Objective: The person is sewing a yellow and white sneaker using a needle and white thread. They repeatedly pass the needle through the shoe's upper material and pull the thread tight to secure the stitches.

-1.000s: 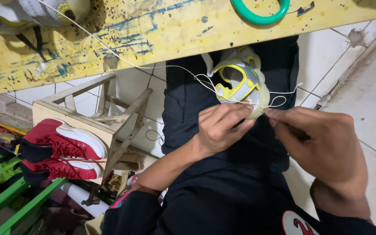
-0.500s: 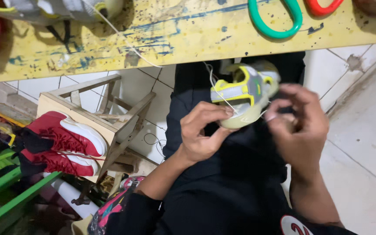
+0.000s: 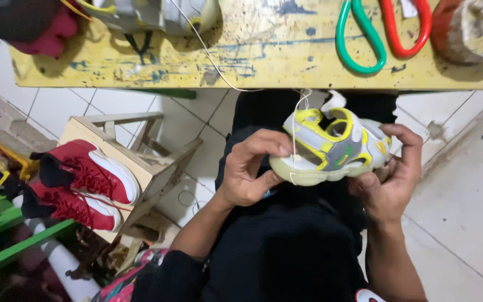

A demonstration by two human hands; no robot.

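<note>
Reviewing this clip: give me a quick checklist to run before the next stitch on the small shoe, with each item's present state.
1. Shoe held by both hands over the lap: ok.
2. Left hand pinching thread at the sole: ok.
3. Right hand cupping the shoe's other end: ok.
4. Needle visible: cannot tell.
5. Thread running free up to the bench: ok.
6. Scissors on the bench: ok.

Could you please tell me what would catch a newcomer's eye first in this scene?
Most striking is the small grey and yellow shoe at centre, held over the lap between the left hand and the right hand, with a white thread running up to the paint-stained yellow bench. At left, a pair of red shoes rests against a wooden stool.
</note>
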